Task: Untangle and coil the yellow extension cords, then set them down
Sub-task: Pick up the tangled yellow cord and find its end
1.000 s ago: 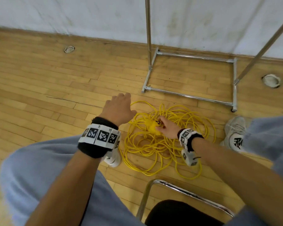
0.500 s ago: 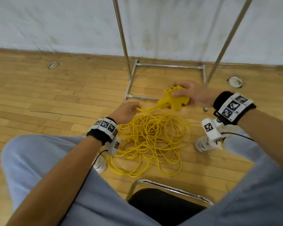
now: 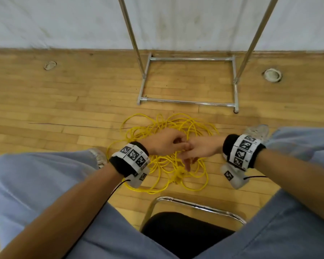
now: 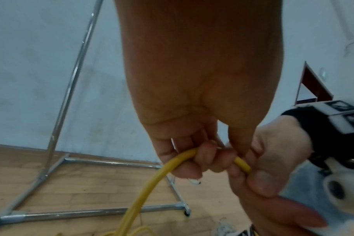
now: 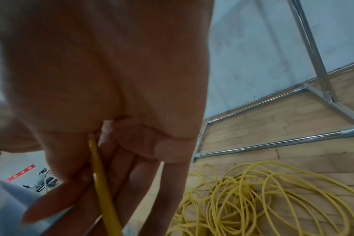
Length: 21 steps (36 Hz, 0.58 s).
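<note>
Seated person, knees apart, both hands meeting above a loose tangle of thin yellow extension cord (image 3: 163, 163) that lies on the pale wooden plank floor (image 3: 54, 109) between the feet.

Left hand (image 3: 164, 143): fingers curled around a strand of the yellow cord; the left wrist view shows the strand arcing out from under the curled fingers (image 4: 194, 161) and dropping toward the pile.

Right hand (image 3: 201, 149): touching the left hand. Thumb and forefinger pinch the same strand just beside the left fingers; the other fingers hang down, mostly straight, with the cord running along them in the right wrist view.

A yellow knot or plug, blurred, sits low in the tangle, under the right fingertips.

Chrome tube clothes-rack frame (image 3: 187, 102) stands on the floor beyond the cord, near the white wall (image 3: 64, 21). Black seat with chrome rim (image 3: 185, 227) shows between the thighs. Both wrists carry black bands with printed square markers.
</note>
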Tool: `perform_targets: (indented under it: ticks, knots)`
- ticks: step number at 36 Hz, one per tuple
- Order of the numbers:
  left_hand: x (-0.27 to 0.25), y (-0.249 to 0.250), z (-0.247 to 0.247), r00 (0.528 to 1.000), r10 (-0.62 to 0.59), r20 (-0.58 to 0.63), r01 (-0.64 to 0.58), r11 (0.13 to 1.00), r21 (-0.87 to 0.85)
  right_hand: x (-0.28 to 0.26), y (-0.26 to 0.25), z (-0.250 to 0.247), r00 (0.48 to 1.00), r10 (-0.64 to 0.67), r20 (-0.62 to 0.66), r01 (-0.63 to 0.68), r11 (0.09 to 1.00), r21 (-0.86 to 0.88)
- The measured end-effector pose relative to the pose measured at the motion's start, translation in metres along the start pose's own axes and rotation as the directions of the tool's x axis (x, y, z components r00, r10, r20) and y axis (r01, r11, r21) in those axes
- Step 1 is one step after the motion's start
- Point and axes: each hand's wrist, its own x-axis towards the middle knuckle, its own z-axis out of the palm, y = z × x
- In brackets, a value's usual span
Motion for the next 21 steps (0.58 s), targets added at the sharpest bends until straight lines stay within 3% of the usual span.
perform_targets:
  ticks: [3, 5, 9, 12, 14, 17, 19, 21]
  knots:
    - [-0.004, -0.013, -0.012, 0.999, -0.027, 0.034, 0.027, 1.0, -0.001, -0.011, -0.006, -0.004, 0.999, 0.042, 0.007, -0.042, 0.981, 0.188]
    - [-0.009, -0.024, -0.021, 0.995, -0.044, 0.089, 0.04, 0.998, 0.042, -0.022, -0.006, -0.012, 0.998, 0.058, 0.018, -0.061, 0.983, 0.175]
    - [-0.022, -0.061, -0.03, 0.979, -0.177, 0.102, 0.15, 0.961, 0.232, -0.045, 0.0, -0.028, 0.982, 0.177, 0.062, -0.169, 0.978, -0.122]
    - [-0.031, -0.079, -0.035, 0.944, -0.328, 0.014, 0.306, 0.895, 0.325, -0.056, 0.011, -0.03, 0.917, 0.367, 0.156, -0.3, 0.893, -0.337]
    - [-0.033, -0.08, -0.038, 0.941, -0.335, -0.044, 0.332, 0.889, 0.316, -0.055, 0.019, -0.025, 0.873, 0.448, 0.193, -0.325, 0.829, -0.455]
    - [-0.028, -0.056, -0.035, 0.974, -0.186, -0.127, 0.209, 0.957, 0.2, -0.046, 0.022, -0.015, 0.943, 0.301, 0.14, -0.224, 0.889, -0.4]
    - [-0.023, -0.029, -0.027, 0.988, -0.065, -0.139, 0.083, 0.989, 0.126, -0.037, 0.011, -0.007, 0.995, 0.092, 0.042, -0.083, 0.981, -0.177]
    - [-0.022, -0.009, -0.019, 0.992, 0.04, -0.118, -0.035, 0.998, 0.044, -0.03, -0.006, -0.002, 0.993, -0.071, -0.094, 0.079, 0.993, 0.089]
